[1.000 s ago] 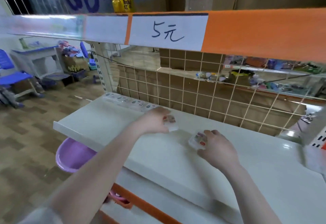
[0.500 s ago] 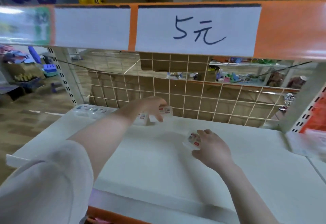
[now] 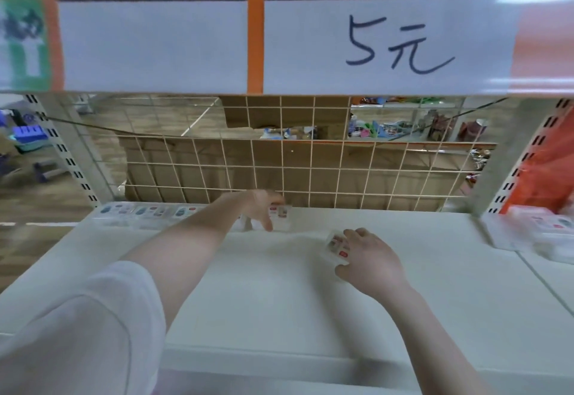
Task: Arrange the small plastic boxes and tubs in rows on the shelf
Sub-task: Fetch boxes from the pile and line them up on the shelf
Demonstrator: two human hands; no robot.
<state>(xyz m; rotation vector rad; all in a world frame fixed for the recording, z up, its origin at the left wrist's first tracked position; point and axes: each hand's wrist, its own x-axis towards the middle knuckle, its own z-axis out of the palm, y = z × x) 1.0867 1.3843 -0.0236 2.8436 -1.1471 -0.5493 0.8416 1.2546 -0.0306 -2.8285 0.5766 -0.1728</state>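
A row of small clear plastic boxes [image 3: 146,213] with coloured labels runs along the back left of the white shelf [image 3: 279,301], against the wire grid. My left hand [image 3: 262,205] reaches to the right end of that row and holds a small clear box [image 3: 282,216] there, fingers curled over it. In the middle of the shelf, my right hand [image 3: 369,262] grips another small clear box [image 3: 337,245] with a red label, which rests on the shelf.
A wire grid back panel [image 3: 310,171] closes the rear of the shelf. Overhead hangs the upper shelf's orange edge with a "5元" price label [image 3: 397,46]. More clear plastic boxes [image 3: 543,233] are piled at the right, beside the slotted upright [image 3: 509,177].
The view has come closer to the shelf. My left hand has carried its box back to the end of the rear row. My right hand has barely moved.
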